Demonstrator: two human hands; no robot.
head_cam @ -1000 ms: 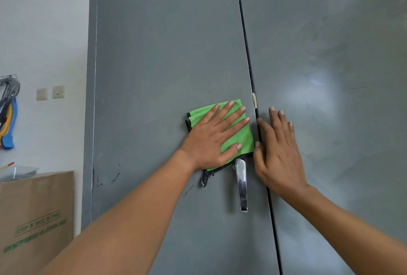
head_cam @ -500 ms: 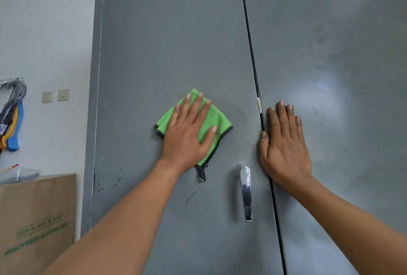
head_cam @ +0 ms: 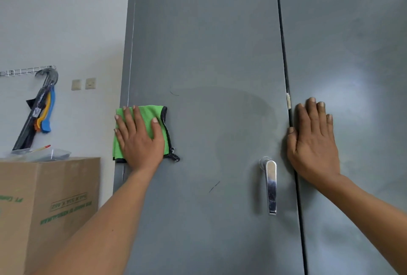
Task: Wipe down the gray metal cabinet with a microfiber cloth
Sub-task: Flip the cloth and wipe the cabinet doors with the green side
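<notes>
- Pressing flat against the tall gray metal cabinet [head_cam: 209, 54], the left hand [head_cam: 141, 140] pins a folded bright-green microfiber cloth with dark edging [head_cam: 154, 116] to the left door, fingers straight and spread, not curled round the fabric.
- The cloth sits at the far left edge of that door, its left border lapping over the cabinet's corner; a short dark loop hangs at its lower right corner.
- The right hand [head_cam: 312, 140] lies palm-flat and released on the right door, fingers straight and pointing upward, the thumb resting along the dark vertical seam between the two doors; it grasps nothing.
- A shiny chrome lever handle [head_cam: 271, 186] hangs downward on the left door, just left of the seam and just below and beside the right hand, well apart from the cloth.
- A faint darker patch shows on the left door between the cloth and the seam, and a small pale tab [head_cam: 288, 100] sits on the seam near the right fingertips.
- A thin dark scratch marks the door below the cloth and left of the handle.
- Left of the cabinet, a brown cardboard box with green print [head_cam: 48, 204] stands against the white wall, with a clear plastic tray [head_cam: 41, 153] on top.
- Above the box, blue, yellow and black long-handled tools [head_cam: 41, 107] hang from a white wire rack [head_cam: 24, 70].
- Two small beige wall plates [head_cam: 83, 84] sit side by side between the rack and the cabinet.
</notes>
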